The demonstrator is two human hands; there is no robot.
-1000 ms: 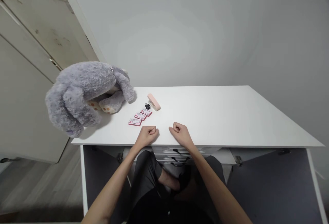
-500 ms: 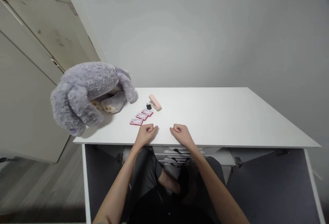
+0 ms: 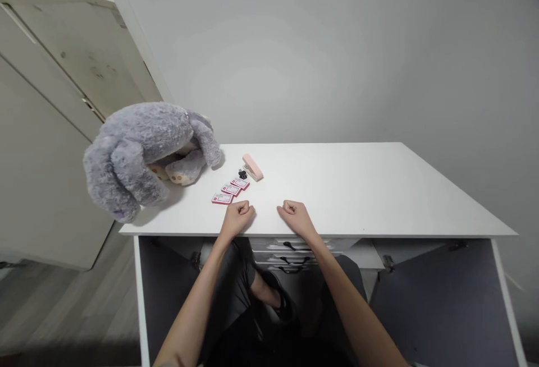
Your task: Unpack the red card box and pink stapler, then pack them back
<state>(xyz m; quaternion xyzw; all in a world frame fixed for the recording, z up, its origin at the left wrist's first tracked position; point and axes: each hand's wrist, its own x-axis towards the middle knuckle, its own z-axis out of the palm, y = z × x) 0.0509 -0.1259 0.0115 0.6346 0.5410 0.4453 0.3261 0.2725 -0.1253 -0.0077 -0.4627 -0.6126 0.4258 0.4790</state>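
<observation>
My left hand (image 3: 238,216) is curled into a fist near the front edge of the white tabletop (image 3: 357,187). Just beyond it lie three small red-and-white boxes in a slanting row: the nearest box (image 3: 222,198), the middle box (image 3: 231,189) and the far box (image 3: 240,183). Behind them sits a small black object (image 3: 242,174), perhaps a staple remover. Beside that, a pink and white stapler (image 3: 252,167) lies at an angle. My right hand (image 3: 296,216), also a fist, rests by the edge a short way to the right. Nothing shows in either fist.
A large grey plush toy (image 3: 147,148) sits on the left end of the tabletop. Below the top are drawers with black handles (image 3: 291,261), and open cabinet doors flank my legs, one on the left (image 3: 168,294) and one on the right (image 3: 446,299). A grey wall (image 3: 320,58) rises behind.
The view has shifted a little. My bare lower leg and foot under the table have moved slightly. Both fists stay at the front edge, and the things on the tabletop lie as before.
</observation>
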